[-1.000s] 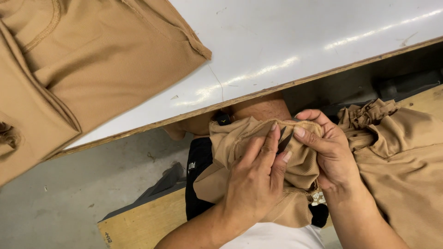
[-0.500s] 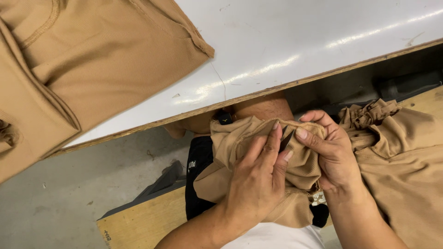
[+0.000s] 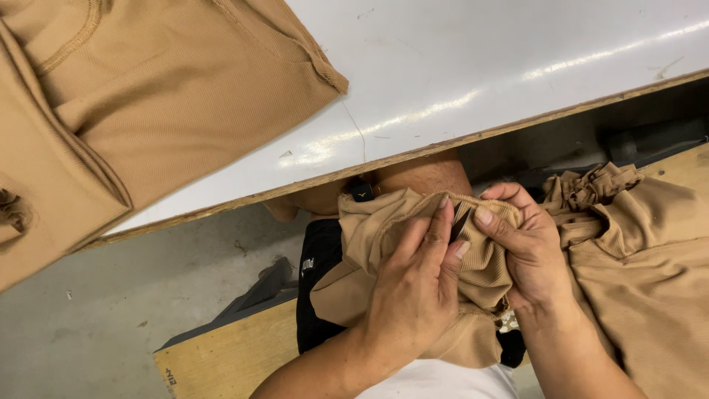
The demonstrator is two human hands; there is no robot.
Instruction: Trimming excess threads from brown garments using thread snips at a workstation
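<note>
A bunched tan ribbed garment (image 3: 369, 236) lies in my lap below the table edge. My left hand (image 3: 417, 288) grips its gathered fabric, index finger stretched up toward the top fold. My right hand (image 3: 528, 251) pinches the same fold from the right, thumb on the ribbed cloth. Between the fingertips of both hands shows a small dark, thin object (image 3: 461, 219); what it is stays unclear.
A white table (image 3: 480, 81) with a wooden edge runs across the top. Folded tan garments (image 3: 133, 111) lie on its left part. More tan fabric (image 3: 650, 273) is heaped at the right on a wooden surface. Grey floor (image 3: 81, 332) shows lower left.
Both hands keep hold of the tan garment in the lap; the fingers have shifted only slightly along the top fold.
</note>
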